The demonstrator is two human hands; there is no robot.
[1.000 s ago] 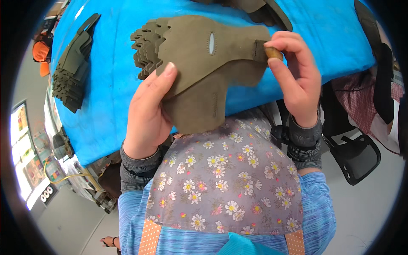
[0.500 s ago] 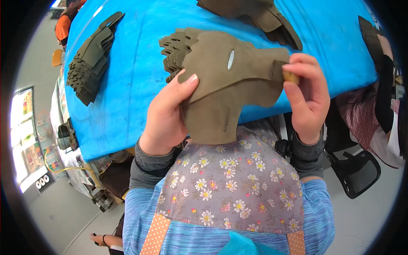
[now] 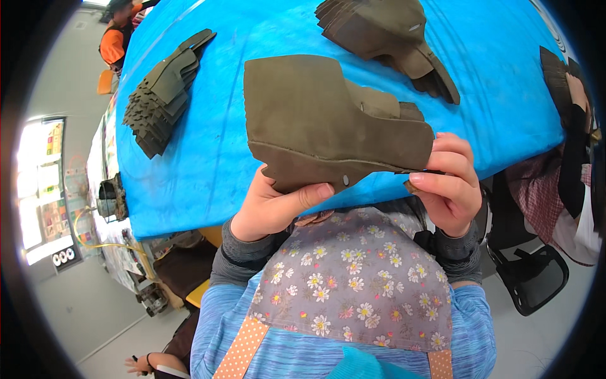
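Note:
An olive-brown leather shoe upper (image 3: 303, 101) with a stitched seam and a small oval hole is held up over the near edge of the table. My left hand (image 3: 268, 205) grips its lower left edge, the thumb lying across the front and the other fingers mostly hidden behind. My right hand (image 3: 451, 183) has its fingers closed at the narrow right end of the upper. A small brownish thing (image 3: 412, 187) shows at the right thumb and fingertips; its kind is unclear. Partly hidden behind the upper are more olive leather pieces (image 3: 379, 103).
The table wears a blue cover (image 3: 221, 170). On it lie a fanned stack of uppers (image 3: 164, 95) at the left and another stack (image 3: 385, 28) at the far right. A person's hand (image 3: 576, 91) touches more pieces at the right edge. A black chair (image 3: 530, 278) stands lower right.
The upper has been turned over: its broad plain part now points away from me and the holed edge lies near my left thumb. My right hand has moved nearer to me.

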